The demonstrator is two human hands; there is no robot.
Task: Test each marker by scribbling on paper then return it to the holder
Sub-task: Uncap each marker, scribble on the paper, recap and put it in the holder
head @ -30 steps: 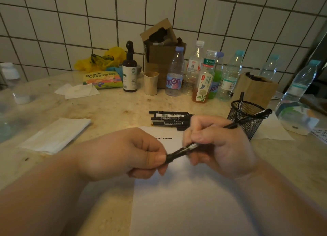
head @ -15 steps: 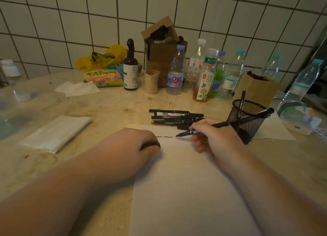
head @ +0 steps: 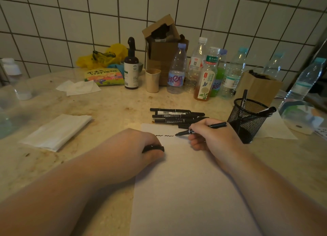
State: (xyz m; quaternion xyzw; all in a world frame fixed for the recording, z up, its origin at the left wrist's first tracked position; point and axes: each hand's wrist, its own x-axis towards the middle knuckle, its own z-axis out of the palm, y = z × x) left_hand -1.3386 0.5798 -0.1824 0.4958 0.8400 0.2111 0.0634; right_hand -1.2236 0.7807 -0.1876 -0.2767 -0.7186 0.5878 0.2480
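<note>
The right hand (head: 210,134) pinches a slim black marker (head: 201,129), tip on the white paper (head: 185,182) beside two squiggles (head: 164,135). The left hand (head: 138,147) curls around its black cap (head: 154,148).

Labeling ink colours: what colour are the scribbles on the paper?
Black: two short wavy scribbles near the top of the white paper, clearest in the head view.

Black marker (head: 201,129), white paper (head: 191,182)
</note>
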